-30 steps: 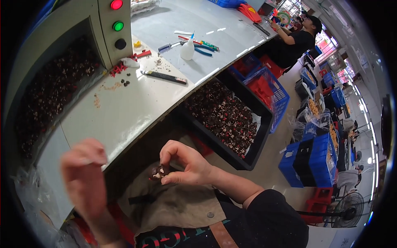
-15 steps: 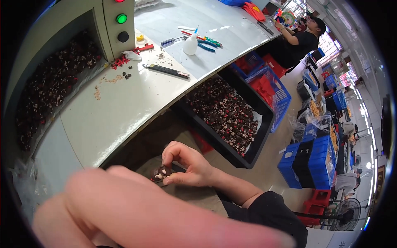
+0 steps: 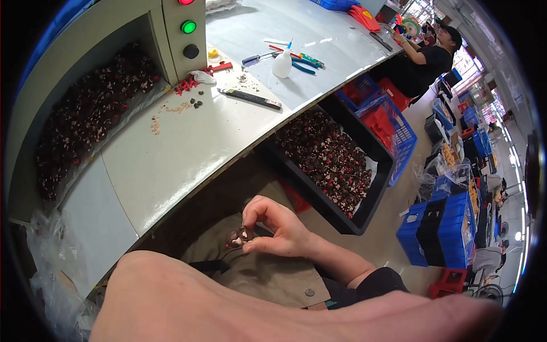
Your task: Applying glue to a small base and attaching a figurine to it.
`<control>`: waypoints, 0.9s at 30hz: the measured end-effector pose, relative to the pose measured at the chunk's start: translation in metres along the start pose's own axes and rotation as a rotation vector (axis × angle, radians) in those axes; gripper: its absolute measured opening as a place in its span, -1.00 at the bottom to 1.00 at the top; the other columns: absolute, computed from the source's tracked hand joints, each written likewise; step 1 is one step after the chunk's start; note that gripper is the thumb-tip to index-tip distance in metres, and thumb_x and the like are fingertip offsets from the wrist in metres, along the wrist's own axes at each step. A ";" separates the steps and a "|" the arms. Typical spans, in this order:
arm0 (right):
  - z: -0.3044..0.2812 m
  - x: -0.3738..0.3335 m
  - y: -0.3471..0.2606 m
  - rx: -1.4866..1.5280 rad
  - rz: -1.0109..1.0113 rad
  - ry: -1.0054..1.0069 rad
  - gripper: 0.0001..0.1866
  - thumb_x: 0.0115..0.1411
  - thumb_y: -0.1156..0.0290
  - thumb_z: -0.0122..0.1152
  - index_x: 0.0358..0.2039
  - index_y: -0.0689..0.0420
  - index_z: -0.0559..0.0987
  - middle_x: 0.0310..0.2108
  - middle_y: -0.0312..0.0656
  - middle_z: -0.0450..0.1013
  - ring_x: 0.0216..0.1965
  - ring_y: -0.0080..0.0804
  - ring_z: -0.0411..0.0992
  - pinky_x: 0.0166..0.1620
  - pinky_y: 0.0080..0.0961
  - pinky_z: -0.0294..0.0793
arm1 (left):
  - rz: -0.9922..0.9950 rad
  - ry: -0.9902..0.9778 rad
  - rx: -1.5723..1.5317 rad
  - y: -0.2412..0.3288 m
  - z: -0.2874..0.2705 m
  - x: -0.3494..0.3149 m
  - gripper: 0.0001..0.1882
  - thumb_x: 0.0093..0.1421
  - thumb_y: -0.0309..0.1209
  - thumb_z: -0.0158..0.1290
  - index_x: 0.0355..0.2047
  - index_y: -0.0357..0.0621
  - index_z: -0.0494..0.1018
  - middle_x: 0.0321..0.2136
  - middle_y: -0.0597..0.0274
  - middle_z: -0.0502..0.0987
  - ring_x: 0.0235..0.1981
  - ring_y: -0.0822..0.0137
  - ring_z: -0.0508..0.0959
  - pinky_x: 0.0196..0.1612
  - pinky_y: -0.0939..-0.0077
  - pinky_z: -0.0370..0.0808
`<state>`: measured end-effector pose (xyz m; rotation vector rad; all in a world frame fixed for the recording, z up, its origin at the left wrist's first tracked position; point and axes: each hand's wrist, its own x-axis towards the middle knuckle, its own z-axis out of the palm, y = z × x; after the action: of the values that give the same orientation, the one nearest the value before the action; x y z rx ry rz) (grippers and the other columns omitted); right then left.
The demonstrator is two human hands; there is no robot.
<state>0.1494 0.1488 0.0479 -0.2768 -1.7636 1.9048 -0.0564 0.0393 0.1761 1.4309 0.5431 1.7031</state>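
My right hand (image 3: 279, 231) is closed in a pinch over my lap, thumb below and index finger above. Between the fingers sits a small dark-brown, chocolate-like piece (image 3: 234, 238) with pale and reddish bits. Under it spreads my brown apron (image 3: 256, 285). Very close to the camera, my left hand (image 3: 296, 310) and wrist stretch across the lower edge, large and blurred; its fingers cannot be made out. Similar dark pieces fill a black tray (image 3: 373, 202) beyond my right hand, and more dark pieces (image 3: 91, 117) lie inside the machine opening at left.
A white worktable (image 3: 176, 137) holds a box cutter (image 3: 249, 99), a white squeeze bottle (image 3: 281, 66), a screwdriver (image 3: 259, 58), blue-handled pliers (image 3: 303, 69) and red scraps (image 3: 186, 86). Blue crates (image 3: 407, 231) stand on the floor at right. A co-worker (image 3: 430, 57) sits at the far table end.
The view has shifted, so the scene sits further right. My left hand has moved, now showing a bent wrist at the lower left. My right hand keeps its pinch on the dark piece.
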 end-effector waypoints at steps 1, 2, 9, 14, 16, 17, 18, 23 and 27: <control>0.004 0.003 -0.001 -0.007 -0.012 -0.029 -0.60 -0.06 0.56 0.35 -0.28 0.19 0.30 -0.25 -0.20 0.22 -0.26 -0.51 0.28 -0.15 -0.59 0.34 | 0.004 0.017 0.020 0.006 0.002 0.000 -0.83 0.24 -0.20 -0.13 -0.28 0.02 0.32 -0.36 0.28 0.37 -0.14 0.28 0.26 -0.13 0.40 0.23; 0.006 0.006 -0.003 0.008 -0.018 -0.062 -0.60 -0.06 0.56 0.35 -0.28 0.19 0.30 -0.25 -0.20 0.22 -0.26 -0.51 0.28 -0.15 -0.59 0.34 | 0.008 0.034 0.040 0.014 -0.018 0.011 -0.83 0.24 -0.21 -0.13 -0.28 0.02 0.32 -0.36 0.28 0.37 -0.14 0.28 0.27 -0.13 0.40 0.23; 0.006 0.003 0.001 0.012 -0.018 -0.009 -0.59 -0.06 0.54 0.36 -0.27 0.19 0.31 -0.27 -0.20 0.23 -0.29 -0.51 0.29 -0.17 -0.59 0.34 | -0.032 0.055 -0.054 0.003 -0.021 0.003 -0.83 0.25 -0.22 -0.15 -0.27 0.02 0.32 -0.37 0.26 0.38 -0.14 0.25 0.28 -0.11 0.35 0.26; 0.002 0.002 0.004 0.017 -0.011 0.002 -0.60 -0.05 0.55 0.35 -0.27 0.19 0.30 -0.27 -0.20 0.22 -0.30 -0.52 0.29 -0.15 -0.59 0.33 | -0.041 0.026 -0.153 0.007 -0.033 -0.038 -0.83 0.26 -0.22 -0.17 -0.26 0.01 0.32 -0.37 0.25 0.38 -0.14 0.24 0.30 -0.09 0.32 0.28; 0.003 0.003 0.004 0.022 0.006 -0.006 -0.60 -0.05 0.54 0.35 -0.27 0.19 0.30 -0.27 -0.20 0.22 -0.30 -0.52 0.29 -0.15 -0.59 0.34 | -0.046 0.021 -0.177 0.000 -0.015 -0.034 -0.83 0.26 -0.23 -0.17 -0.25 0.01 0.32 -0.37 0.25 0.39 -0.15 0.23 0.30 -0.09 0.31 0.28; 0.003 0.004 0.004 0.027 0.021 -0.015 -0.60 -0.05 0.54 0.35 -0.27 0.19 0.30 -0.26 -0.20 0.22 -0.29 -0.52 0.29 -0.14 -0.59 0.34 | -0.049 0.019 -0.187 0.002 -0.027 -0.037 -0.83 0.27 -0.23 -0.18 -0.25 0.01 0.32 -0.37 0.24 0.39 -0.15 0.23 0.30 -0.09 0.30 0.29; 0.006 0.004 0.003 0.039 0.017 -0.035 -0.60 -0.05 0.54 0.35 -0.27 0.19 0.30 -0.26 -0.20 0.22 -0.29 -0.52 0.29 -0.14 -0.59 0.34 | -0.049 0.027 -0.178 0.010 -0.046 -0.029 -0.83 0.27 -0.23 -0.18 -0.25 0.01 0.32 -0.37 0.24 0.39 -0.15 0.22 0.30 -0.08 0.29 0.29; -0.002 0.003 0.008 0.013 0.036 0.011 -0.61 -0.04 0.56 0.34 -0.27 0.20 0.31 -0.26 -0.20 0.22 -0.30 -0.53 0.31 -0.15 -0.59 0.35 | -0.074 0.011 -0.273 -0.025 -0.018 -0.006 -0.83 0.28 -0.24 -0.20 -0.24 0.01 0.32 -0.37 0.23 0.40 -0.15 0.21 0.32 -0.07 0.26 0.31; -0.001 0.015 0.009 0.020 0.041 -0.034 -0.62 -0.04 0.56 0.33 -0.28 0.20 0.31 -0.26 -0.21 0.22 -0.30 -0.54 0.31 -0.16 -0.60 0.36 | -0.083 -0.001 -0.315 -0.005 -0.055 -0.043 -0.82 0.28 -0.24 -0.21 -0.23 0.01 0.32 -0.38 0.22 0.40 -0.15 0.19 0.33 -0.06 0.23 0.32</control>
<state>0.1354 0.1566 0.0421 -0.2770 -1.7721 1.9658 -0.1071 0.0170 0.1325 1.1673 0.3121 1.6385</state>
